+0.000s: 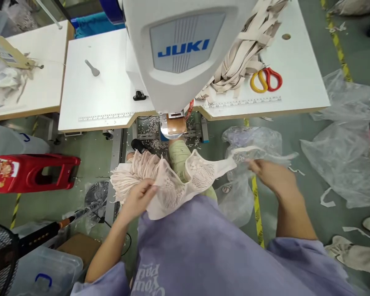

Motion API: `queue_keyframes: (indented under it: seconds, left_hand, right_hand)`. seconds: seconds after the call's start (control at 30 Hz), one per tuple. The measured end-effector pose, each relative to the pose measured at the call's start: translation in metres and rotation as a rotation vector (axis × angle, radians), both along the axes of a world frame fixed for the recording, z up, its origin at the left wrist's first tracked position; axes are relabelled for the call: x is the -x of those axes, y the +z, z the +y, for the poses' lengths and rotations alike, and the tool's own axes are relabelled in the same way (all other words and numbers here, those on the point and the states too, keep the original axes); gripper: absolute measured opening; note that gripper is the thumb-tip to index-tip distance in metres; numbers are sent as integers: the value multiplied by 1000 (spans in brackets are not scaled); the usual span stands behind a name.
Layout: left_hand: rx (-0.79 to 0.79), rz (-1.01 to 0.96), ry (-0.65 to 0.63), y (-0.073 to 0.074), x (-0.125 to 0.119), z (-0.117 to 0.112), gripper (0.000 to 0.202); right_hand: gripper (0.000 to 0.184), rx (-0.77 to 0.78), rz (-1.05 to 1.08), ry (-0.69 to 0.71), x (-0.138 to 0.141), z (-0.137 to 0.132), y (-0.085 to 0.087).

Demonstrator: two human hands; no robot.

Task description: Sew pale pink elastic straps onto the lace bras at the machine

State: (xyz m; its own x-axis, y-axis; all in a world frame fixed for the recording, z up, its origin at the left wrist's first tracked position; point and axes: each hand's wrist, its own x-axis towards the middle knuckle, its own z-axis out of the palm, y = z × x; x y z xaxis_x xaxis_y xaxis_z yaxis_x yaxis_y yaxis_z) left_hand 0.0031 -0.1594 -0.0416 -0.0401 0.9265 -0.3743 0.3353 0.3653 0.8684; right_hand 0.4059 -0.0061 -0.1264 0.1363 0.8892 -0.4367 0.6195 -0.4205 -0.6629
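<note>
A pale beige lace bra (200, 174) spreads across my lap, its cups side by side below the sewing machine. My left hand (141, 197) is closed on the outer edge of the cup at the left. At the other end, my right hand (269, 174) is slightly blurred, its fingers closed at the bra's narrow strap (255, 149), which trails off to the right. Exactly where those fingers grip is hard to see. A bunched pile of beige lace pieces (132, 174) lies beside my left hand, partly behind it.
The JUKI sewing machine (185, 49) overhangs the white table (101, 94). Beige fabric strips (237, 61) and red-and-yellow-handled scissors (267, 79) lie to its right. A red stool (33, 172) and a fan (1, 259) stand left; plastic bags (336, 160) cover floor at right.
</note>
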Motion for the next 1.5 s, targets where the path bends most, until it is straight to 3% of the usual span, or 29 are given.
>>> queue_keyframes:
  seconds: [0.07,0.13,0.17,0.23,0.3,0.5,0.7,0.83,0.9,0.97,1.1,1.23,1.27,1.37,1.5]
  left_hand:
    - [-57,13,-245,8,-35,15,17]
    - [-115,6,-427,10,-66,23,20]
    - [-147,8,-470,10,-76,25,21]
    - [-187,33,-473,7,-79,27,19]
    - [-152,84,-425,3,-60,26,18]
    - [159,34,-278,-6,32,28,25]
    - [211,-158,117,-17,45,36,27]
    - [132,87,140,-25,51,46,26]
    - [11,280,118,-26,48,57,28]
    - [-121,349,93,-22,34,70,32]
    - [-262,135,-43,-14,-19,95,41]
    - [-169,66,-265,-24,-53,114,27]
    - [-122,84,-295,-29,-56,117,34]
    - [-126,109,-268,-40,-52,124,44]
    - [-166,177,-124,-43,-47,124,45]
  right_hand:
    - [58,38,-19,295,33,-9,9]
    - [75,-20,219,600,76,-22,16]
    - [73,4,390,729,95,-28,17]
    - [52,98,660,850,120,-36,14]
    - [46,155,730,803,126,-37,9]
    - [60,147,598,364,106,-21,-1]
    - [51,43,641,190,127,-20,-11]
    - [52,2,668,213,138,-15,-4]
    - [52,-6,692,259,140,-9,5]
    - [51,-4,732,287,143,-5,14]
    - [51,-10,767,356,152,-6,21]
    - [53,-95,731,489,155,-5,17]
    - [52,-138,682,521,152,0,16]
    - [46,-303,467,508,131,34,18]
    - [38,-512,218,274,95,122,44]
